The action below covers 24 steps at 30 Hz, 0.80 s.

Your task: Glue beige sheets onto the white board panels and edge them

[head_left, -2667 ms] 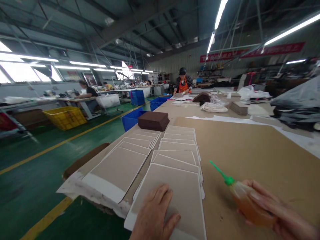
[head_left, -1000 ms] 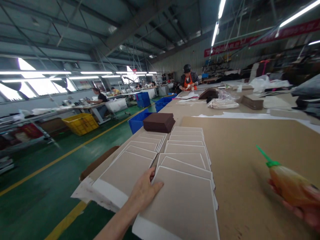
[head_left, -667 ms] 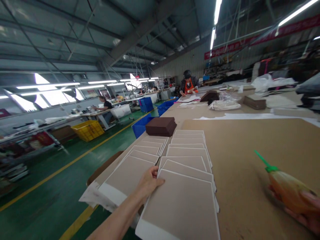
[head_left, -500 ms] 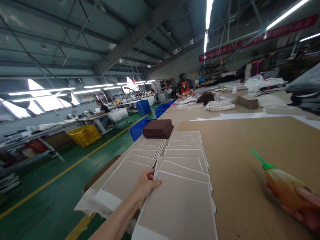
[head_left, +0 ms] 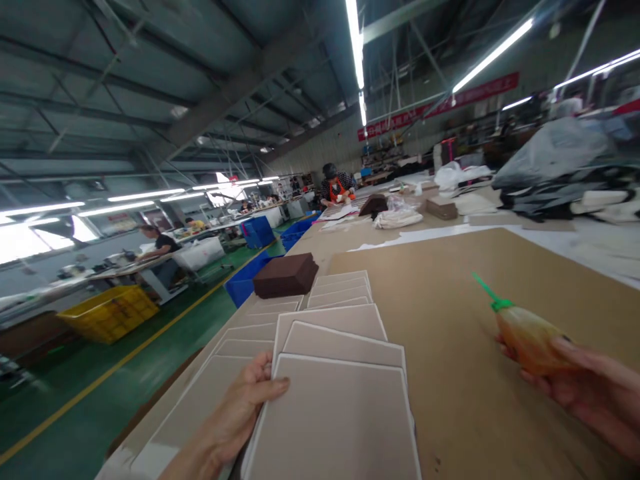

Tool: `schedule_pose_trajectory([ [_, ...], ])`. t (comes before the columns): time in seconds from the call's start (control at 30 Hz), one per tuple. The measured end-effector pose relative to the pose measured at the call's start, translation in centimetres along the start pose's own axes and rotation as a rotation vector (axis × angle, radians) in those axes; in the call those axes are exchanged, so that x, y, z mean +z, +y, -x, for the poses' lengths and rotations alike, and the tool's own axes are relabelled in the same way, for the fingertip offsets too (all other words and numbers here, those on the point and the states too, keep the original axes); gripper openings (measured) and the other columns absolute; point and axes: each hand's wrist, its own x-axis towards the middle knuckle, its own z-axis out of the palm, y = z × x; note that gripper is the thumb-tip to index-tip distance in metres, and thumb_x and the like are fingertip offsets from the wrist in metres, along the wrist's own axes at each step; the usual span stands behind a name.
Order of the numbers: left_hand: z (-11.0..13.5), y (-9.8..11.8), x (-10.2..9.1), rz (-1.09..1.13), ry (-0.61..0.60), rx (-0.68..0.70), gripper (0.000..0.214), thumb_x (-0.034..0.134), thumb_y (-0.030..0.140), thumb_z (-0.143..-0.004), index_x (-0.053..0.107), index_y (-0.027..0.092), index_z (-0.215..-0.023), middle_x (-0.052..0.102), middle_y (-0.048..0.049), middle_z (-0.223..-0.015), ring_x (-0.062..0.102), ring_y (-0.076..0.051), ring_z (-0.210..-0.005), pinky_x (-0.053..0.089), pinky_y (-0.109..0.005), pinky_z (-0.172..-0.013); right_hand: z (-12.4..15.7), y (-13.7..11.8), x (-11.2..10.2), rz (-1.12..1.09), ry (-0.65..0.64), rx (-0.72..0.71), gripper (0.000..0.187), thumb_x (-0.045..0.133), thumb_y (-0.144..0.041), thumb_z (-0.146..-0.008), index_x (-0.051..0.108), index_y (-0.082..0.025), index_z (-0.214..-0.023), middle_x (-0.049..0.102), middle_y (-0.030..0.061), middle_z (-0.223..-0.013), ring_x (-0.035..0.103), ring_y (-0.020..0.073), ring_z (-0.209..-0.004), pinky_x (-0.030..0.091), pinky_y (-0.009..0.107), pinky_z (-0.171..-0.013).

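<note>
The front panel (head_left: 337, 420) is lying topmost at the near end of a right row of overlapping pale panels (head_left: 343, 290), and the left hand (head_left: 233, 410) is pinching its left edge, thumb on top; whether it is catching more panels beneath, I cannot tell. The right hand (head_left: 575, 380) is gripping a bottle (head_left: 533, 340) of amber content over a brown sheet (head_left: 435, 320), its green nozzle (head_left: 485, 287) pointing up and leftward, apart from the panels. Judging from this, the arranging is looking done: this row and a left row (head_left: 200, 393) are fanning away toward a dark brown stack (head_left: 285, 277). The handling of the front panel is looking unfinished, its edge not yet released; whether liquid is coating any panel is not showing. Farther off, a co-worker (head_left: 339, 189) is bending over papers (head_left: 340, 212).
</note>
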Motion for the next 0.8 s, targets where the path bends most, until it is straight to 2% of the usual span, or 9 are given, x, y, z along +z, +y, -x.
schedule_pose_trajectory([
  [0.07,-0.4,1.3,1.2,-0.005,0.016,-0.004,0.075,0.089,0.027,-0.063,0.051,0.020,-0.127,0.073,-0.0115,-0.108,0.072,-0.035,-0.093,0.059,-0.047,-0.083,1.3,-1.5,-0.3,-0.092,0.032,-0.015,0.056,0.089,-0.040,-0.050,0.077,-0.021,-0.101,0.071,0.0160,-0.110,0.069,0.0313,-0.083,0.065,0.032,-0.059],
  [0.13,-1.6,2.5,3.0,-0.010,0.026,-0.010,0.083,0.092,0.028,-0.058,0.050,0.020,-0.129,0.074,-0.0111,-0.106,0.072,-0.035,-0.091,0.059,-0.047,-0.081,2.6,-3.0,-0.9,-0.166,0.066,-0.101,0.054,0.089,-0.037,-0.053,0.075,-0.023,-0.103,0.068,0.0129,-0.119,0.067,0.0305,-0.090,0.064,0.030,-0.059],
  [0.23,-4.5,3.1,7.1,-0.026,-0.037,-0.013,0.080,0.091,0.030,-0.056,0.051,0.019,-0.125,0.074,-0.0103,-0.101,0.073,-0.033,-0.086,0.059,-0.046,-0.080,4.1,-4.7,-2.7,-0.215,0.106,-0.244,0.045,0.084,-0.034,-0.063,0.074,-0.026,-0.107,0.065,0.0096,-0.127,0.067,0.0286,-0.095,0.064,0.029,-0.062],
  [0.37,-8.9,0.6,14.2,-0.183,-0.207,0.047,0.064,0.078,0.036,-0.060,0.051,0.016,-0.115,0.073,-0.0122,-0.101,0.071,-0.029,-0.084,0.058,-0.042,-0.080,5.2,-6.1,-6.0,-0.214,0.160,-0.382,0.049,0.079,-0.031,-0.072,0.070,-0.028,-0.120,0.063,0.0108,-0.129,0.065,0.0271,-0.100,0.064,0.029,-0.068],
  [0.5,-12.1,-4.1,19.6,-0.411,-0.200,0.077,0.056,0.064,0.034,-0.063,0.049,0.015,-0.113,0.069,-0.0157,-0.107,0.068,-0.031,-0.093,0.055,-0.045,-0.082,5.8,-6.5,-8.8,-0.221,0.175,-0.445,0.054,0.077,-0.032,-0.078,0.064,-0.030,-0.130,0.059,0.0098,-0.135,0.063,0.0261,-0.107,0.063,0.029,-0.076],
  [0.57,-12.6,-5.9,20.8,-0.593,-0.167,0.139,0.056,0.064,0.031,-0.061,0.051,0.014,-0.113,0.064,-0.0174,-0.113,0.062,-0.035,-0.108,0.049,-0.049,-0.094,5.9,-6.2,-9.6,-0.225,0.177,-0.407,0.060,0.082,-0.032,-0.073,0.063,-0.028,-0.130,0.061,0.0107,-0.132,0.065,0.0271,-0.105,0.064,0.030,-0.073],
  [0.63,-12.7,-7.0,21.1,-0.767,-0.151,0.233,0.059,0.064,0.031,-0.059,0.054,0.013,-0.115,0.059,-0.0187,-0.121,0.050,-0.038,-0.122,0.037,-0.051,-0.108,5.6,-5.6,-9.9,-0.234,0.176,-0.349,0.062,0.087,-0.031,-0.068,0.065,-0.026,-0.126,0.064,0.0112,-0.128,0.066,0.0275,-0.101,0.064,0.030,-0.071],
  [0.7,-12.3,-7.5,20.9,-0.902,-0.147,0.316,0.062,0.061,0.033,-0.060,0.056,0.009,-0.118,0.053,-0.0208,-0.129,0.041,-0.038,-0.131,0.025,-0.049,-0.116,4.9,-4.8,-9.8,-0.258,0.166,-0.287,0.058,0.089,-0.031,-0.066,0.068,-0.022,-0.119,0.066,0.0118,-0.123,0.067,0.0284,-0.101,0.064,0.030,-0.074],
  [0.8,-11.5,-7.9,20.0,-1.024,-0.167,0.342,0.074,0.055,0.037,-0.065,0.051,0.001,-0.129,0.048,-0.0250,-0.139,0.035,-0.038,-0.136,0.019,-0.047,-0.119,3.1,-3.8,-9.0,-0.272,0.091,-0.201,0.049,0.089,-0.033,-0.068,0.070,-0.018,-0.111,0.067,0.0108,-0.120,0.066,0.0305,-0.105,0.063,0.036,-0.086],
])
